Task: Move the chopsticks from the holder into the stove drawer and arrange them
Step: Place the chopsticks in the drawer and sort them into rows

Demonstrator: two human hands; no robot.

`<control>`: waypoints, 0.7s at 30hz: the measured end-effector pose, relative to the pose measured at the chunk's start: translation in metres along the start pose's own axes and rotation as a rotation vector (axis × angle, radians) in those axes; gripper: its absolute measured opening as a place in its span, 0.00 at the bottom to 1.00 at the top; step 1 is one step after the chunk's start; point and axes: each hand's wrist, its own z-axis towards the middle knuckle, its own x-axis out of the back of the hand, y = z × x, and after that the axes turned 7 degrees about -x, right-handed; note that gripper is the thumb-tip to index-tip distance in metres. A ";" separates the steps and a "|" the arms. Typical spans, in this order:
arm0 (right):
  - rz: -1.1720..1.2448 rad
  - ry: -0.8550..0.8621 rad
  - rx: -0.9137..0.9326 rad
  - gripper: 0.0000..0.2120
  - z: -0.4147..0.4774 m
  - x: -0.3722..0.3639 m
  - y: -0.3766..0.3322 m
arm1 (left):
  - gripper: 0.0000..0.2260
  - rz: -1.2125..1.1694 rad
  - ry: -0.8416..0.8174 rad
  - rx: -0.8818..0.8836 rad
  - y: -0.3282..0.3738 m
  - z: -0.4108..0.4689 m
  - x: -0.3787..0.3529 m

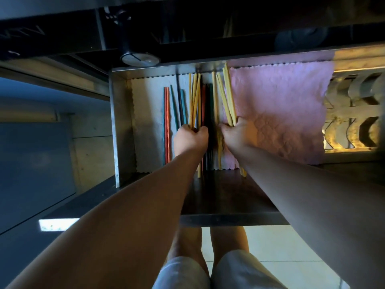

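While both arms reach into the open drawer (121, 122), we see each hand closed round its own set of yellow chopsticks. The left hand (190, 140) curls its fingers round the left bundle (194, 94), gripping it near the lower third; the sticks cross one another slightly and point toward the drawer's back wall. The right hand (237, 134) grips the right bundle (227, 97) in the same way, with its sticks leaning left to right over the edge of the pink cloth (281, 105). Between the two bundles lie dark sticks (206, 101), flat on the drawer floor. To the left, on the white cloth (145, 122), we find a red pair (166, 122) lying straight and teal sticks (174, 107) just beside it, slightly fanned. A round knob (139, 58) sits above the drawer's back edge. At far right stands what appears to be a metal rack (354, 126); the blur there prevents a firmer reading.
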 end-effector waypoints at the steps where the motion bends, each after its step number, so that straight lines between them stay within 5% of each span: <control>1: -0.015 0.005 -0.005 0.16 -0.002 -0.001 -0.002 | 0.11 0.008 -0.013 -0.012 -0.004 0.001 0.004; 21: -0.032 -0.037 -0.164 0.16 -0.008 -0.012 -0.020 | 0.16 -0.029 0.123 0.021 -0.037 0.020 0.046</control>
